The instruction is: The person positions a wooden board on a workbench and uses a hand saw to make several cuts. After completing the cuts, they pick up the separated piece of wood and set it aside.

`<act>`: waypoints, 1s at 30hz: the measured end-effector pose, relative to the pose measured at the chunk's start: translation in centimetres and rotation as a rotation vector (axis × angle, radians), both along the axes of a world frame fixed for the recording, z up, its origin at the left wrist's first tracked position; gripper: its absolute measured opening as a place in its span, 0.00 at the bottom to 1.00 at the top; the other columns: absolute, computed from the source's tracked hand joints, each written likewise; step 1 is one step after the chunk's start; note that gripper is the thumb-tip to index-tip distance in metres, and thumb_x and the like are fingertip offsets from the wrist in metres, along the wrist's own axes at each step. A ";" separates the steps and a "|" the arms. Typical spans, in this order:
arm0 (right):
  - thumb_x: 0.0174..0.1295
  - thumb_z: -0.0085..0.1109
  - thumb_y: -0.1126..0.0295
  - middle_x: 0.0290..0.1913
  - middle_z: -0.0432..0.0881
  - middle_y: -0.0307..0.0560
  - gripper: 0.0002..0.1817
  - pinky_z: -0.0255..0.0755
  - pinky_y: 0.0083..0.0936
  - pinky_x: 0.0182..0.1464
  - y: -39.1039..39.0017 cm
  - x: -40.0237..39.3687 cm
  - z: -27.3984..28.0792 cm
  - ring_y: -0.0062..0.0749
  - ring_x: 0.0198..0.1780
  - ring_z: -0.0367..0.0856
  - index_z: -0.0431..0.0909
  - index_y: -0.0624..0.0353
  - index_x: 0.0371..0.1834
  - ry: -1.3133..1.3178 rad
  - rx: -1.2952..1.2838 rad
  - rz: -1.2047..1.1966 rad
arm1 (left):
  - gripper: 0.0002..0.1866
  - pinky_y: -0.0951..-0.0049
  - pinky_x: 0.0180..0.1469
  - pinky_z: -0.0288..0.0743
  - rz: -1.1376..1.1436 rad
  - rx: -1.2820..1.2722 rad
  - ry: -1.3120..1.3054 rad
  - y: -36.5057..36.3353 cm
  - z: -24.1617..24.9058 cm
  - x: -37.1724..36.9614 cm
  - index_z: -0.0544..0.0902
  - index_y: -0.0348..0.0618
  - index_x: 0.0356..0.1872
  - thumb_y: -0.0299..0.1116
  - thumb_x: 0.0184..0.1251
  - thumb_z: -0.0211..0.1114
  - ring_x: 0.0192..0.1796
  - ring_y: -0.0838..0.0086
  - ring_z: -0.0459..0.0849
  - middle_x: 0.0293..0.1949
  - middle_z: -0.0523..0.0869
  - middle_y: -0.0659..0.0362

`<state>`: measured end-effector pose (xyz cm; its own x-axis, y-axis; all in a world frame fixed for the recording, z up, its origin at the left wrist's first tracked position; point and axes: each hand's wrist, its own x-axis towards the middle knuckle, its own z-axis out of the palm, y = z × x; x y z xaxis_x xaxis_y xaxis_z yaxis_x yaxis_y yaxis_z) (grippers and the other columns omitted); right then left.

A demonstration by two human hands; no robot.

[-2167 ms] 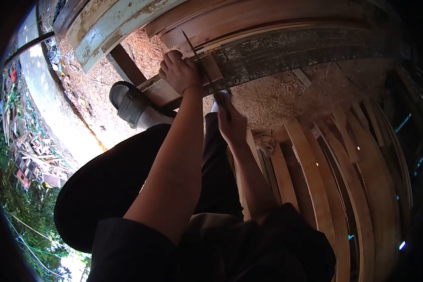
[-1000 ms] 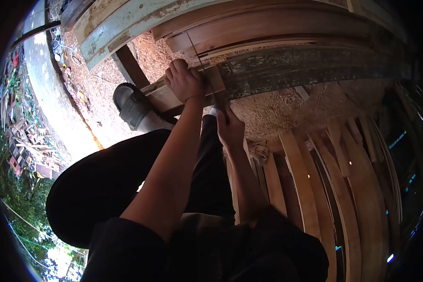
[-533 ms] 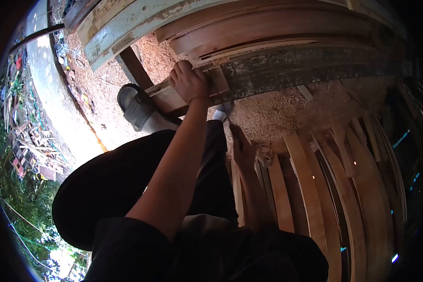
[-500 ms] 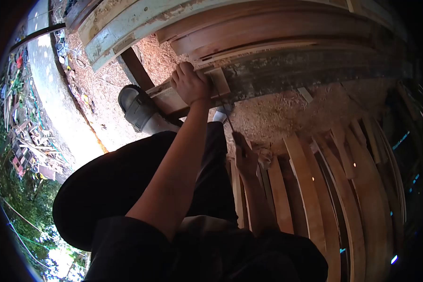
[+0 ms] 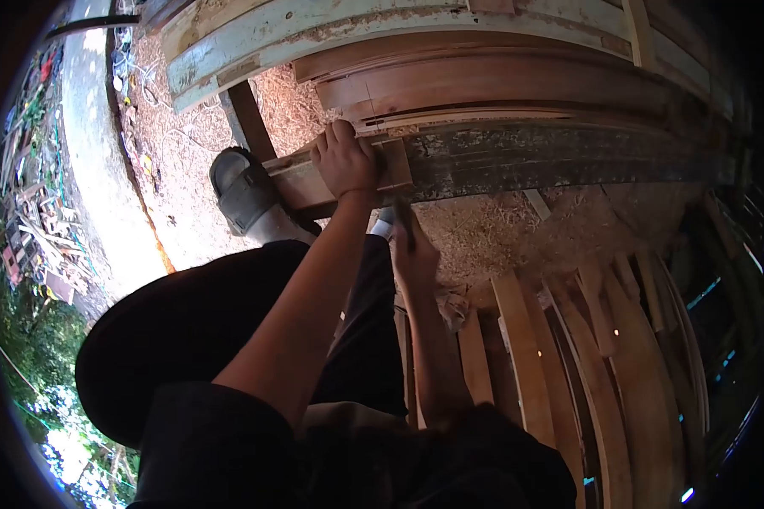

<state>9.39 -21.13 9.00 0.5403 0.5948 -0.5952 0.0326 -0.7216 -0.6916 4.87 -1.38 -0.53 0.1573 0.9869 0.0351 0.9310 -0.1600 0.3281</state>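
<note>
My left hand (image 5: 345, 161) presses down on a short wooden board (image 5: 307, 184), its fingers curled over the far edge. The board lies on a dark, weathered beam (image 5: 560, 161), and my sandalled foot (image 5: 248, 193) rests against its left end. My right hand (image 5: 418, 257), below the board's right part, is closed round the dark handle of a handsaw (image 5: 406, 222). The saw is blurred and seen nearly edge-on; most of its blade is hidden by the board and my left hand. A thin line beyond the board looks like its tip.
Long brown planks (image 5: 501, 81) and a pale, worn plank (image 5: 255, 61) lie beyond the beam. Several curved boards (image 5: 526, 365) stand side by side at the lower right. Sawdust and shavings cover the ground (image 5: 475, 229). A concrete strip (image 5: 102, 170) and scrap wood (image 5: 51, 242) are at the left.
My right hand has moved up and left with the saw, closer to the board, and less of the blade shows on the near side. My left hand stays on the board.
</note>
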 end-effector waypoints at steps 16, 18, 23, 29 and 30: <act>0.82 0.56 0.56 0.68 0.87 0.59 0.28 0.83 0.33 0.65 -4.8 -2.7 -0.2 0.42 0.68 0.87 0.76 0.58 0.78 0.057 -0.073 -0.078 | 0.12 0.50 0.61 0.70 -0.007 -0.028 0.060 -0.5 0.1 -0.1 0.77 0.46 0.46 0.38 0.65 0.62 0.55 0.55 0.81 0.47 0.82 0.53; 0.84 0.51 0.52 0.73 0.82 0.61 0.30 0.76 0.34 0.72 -9.7 -2.9 -0.1 0.43 0.75 0.81 0.74 0.58 0.80 0.040 0.061 0.005 | 0.12 0.50 0.62 0.70 -0.022 -0.022 0.078 -1.1 0.1 -0.2 0.78 0.46 0.46 0.39 0.65 0.62 0.55 0.55 0.81 0.48 0.82 0.54; 0.82 0.56 0.56 0.67 0.87 0.59 0.29 0.84 0.34 0.64 0.4 -0.5 -0.2 0.39 0.65 0.90 0.75 0.62 0.79 0.018 -0.005 0.016 | 0.11 0.50 0.60 0.69 0.002 -0.050 0.071 -0.9 0.6 -0.1 0.77 0.46 0.45 0.39 0.66 0.60 0.55 0.54 0.81 0.47 0.83 0.53; 0.81 0.56 0.50 0.49 0.93 0.60 0.31 0.87 0.32 0.43 -9.6 -3.9 -3.0 0.40 0.45 0.96 0.78 0.62 0.76 -0.405 0.305 0.167 | 0.14 0.51 0.61 0.70 0.000 -0.037 0.090 -0.7 0.3 0.0 0.78 0.46 0.47 0.40 0.64 0.62 0.55 0.55 0.81 0.48 0.82 0.54; 0.81 0.56 0.50 0.51 0.93 0.61 0.31 0.87 0.32 0.44 -9.1 -3.7 -2.0 0.41 0.47 0.96 0.78 0.63 0.76 -0.275 0.170 0.071 | 0.14 0.51 0.61 0.70 -0.001 -0.040 0.092 -1.0 0.2 -0.1 0.78 0.46 0.47 0.40 0.64 0.63 0.55 0.55 0.81 0.47 0.82 0.54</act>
<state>5.69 -30.24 7.03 0.6207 0.7149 -0.3219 0.2811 -0.5862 -0.7599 4.76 -2.39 -0.37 0.1586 0.9872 -0.0193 0.9574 -0.1490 0.2473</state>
